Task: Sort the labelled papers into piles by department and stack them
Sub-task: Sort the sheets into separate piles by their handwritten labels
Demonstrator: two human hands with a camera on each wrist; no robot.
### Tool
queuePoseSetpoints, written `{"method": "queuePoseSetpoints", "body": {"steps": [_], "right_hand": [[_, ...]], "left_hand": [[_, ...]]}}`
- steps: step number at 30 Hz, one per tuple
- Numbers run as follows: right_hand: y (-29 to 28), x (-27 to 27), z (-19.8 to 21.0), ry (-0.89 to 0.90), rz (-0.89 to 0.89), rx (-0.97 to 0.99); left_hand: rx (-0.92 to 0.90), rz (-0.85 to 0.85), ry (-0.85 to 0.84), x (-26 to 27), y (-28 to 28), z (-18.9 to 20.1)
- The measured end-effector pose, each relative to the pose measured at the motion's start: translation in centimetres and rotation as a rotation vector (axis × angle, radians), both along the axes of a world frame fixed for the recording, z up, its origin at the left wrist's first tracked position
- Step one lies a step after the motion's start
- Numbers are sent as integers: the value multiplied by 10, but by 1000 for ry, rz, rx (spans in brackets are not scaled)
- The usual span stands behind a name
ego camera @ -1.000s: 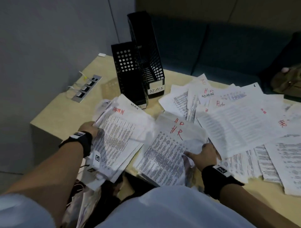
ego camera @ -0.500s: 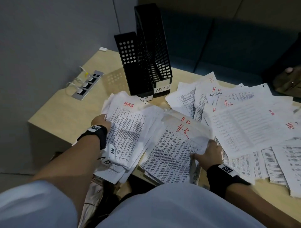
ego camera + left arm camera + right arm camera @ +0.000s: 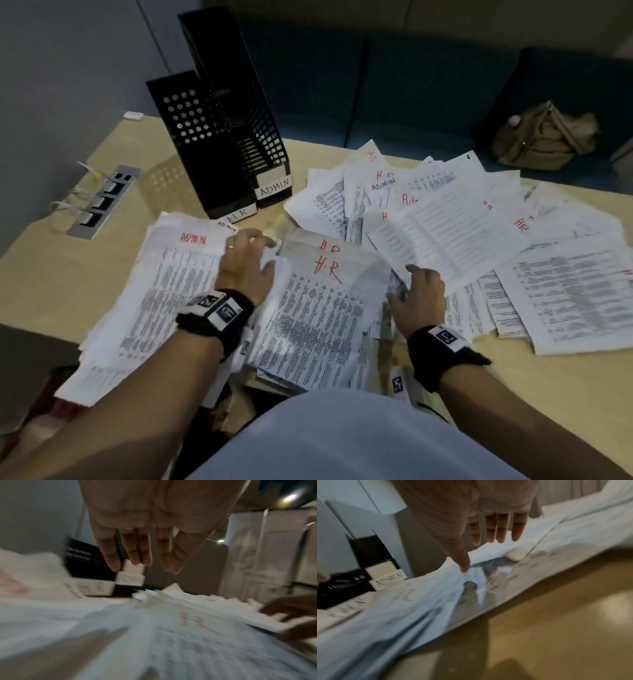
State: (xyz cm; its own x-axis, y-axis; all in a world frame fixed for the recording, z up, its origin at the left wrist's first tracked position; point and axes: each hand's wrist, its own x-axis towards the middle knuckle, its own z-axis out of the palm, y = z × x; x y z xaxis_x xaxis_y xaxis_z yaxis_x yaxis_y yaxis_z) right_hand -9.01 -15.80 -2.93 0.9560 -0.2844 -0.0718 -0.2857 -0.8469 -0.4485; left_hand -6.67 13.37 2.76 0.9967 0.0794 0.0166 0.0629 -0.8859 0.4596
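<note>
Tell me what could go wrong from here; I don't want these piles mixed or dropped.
1. The ADMIN pile overhangs the table edge nearest the person, and sheets may slide off.
2. The ADMIN and HR pile overlap under the left hand, so sheets could cross between them.
3. The right hand sits where the HR pile meets the unsorted spread, so unsorted sheets might get swept in.

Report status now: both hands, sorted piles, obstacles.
Left hand open, over white ADMIN-marked paper pile. Right hand open, at HR-marked paper pile edge. Unsorted loose sheets crowd right.
</note>
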Motion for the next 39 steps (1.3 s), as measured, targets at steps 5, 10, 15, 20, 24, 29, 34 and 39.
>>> {"method": "queuePoseSetpoints", "body": {"steps": [5, 10, 15, 20, 24, 29, 34, 39], "right_hand": [[-66, 17, -8, 421, 149, -234], [-98, 9, -3, 424, 205, -125], [-129, -11, 18, 183, -8, 248], [-163, -43, 39, 10, -117, 600], [-176, -52, 34, 167, 161, 461], [-213, -42, 9, 74, -42, 14], [-247, -29, 3, 382, -169, -89], [-257, -32, 13, 171, -263, -45]], "left_hand": [[-84, -377, 270, -14, -98, -24], [-101, -423, 342, -13, -135, -39], [-482, -210, 425, -4, -165, -33], [-1056, 171, 560, 6, -194, -32], [-1055, 150, 595, 4, -212, -39], [-673, 103, 505, -2, -225, -53], [-671, 154, 414, -9, -227, -56], [-732, 98, 278, -12, -228, -43]]}}
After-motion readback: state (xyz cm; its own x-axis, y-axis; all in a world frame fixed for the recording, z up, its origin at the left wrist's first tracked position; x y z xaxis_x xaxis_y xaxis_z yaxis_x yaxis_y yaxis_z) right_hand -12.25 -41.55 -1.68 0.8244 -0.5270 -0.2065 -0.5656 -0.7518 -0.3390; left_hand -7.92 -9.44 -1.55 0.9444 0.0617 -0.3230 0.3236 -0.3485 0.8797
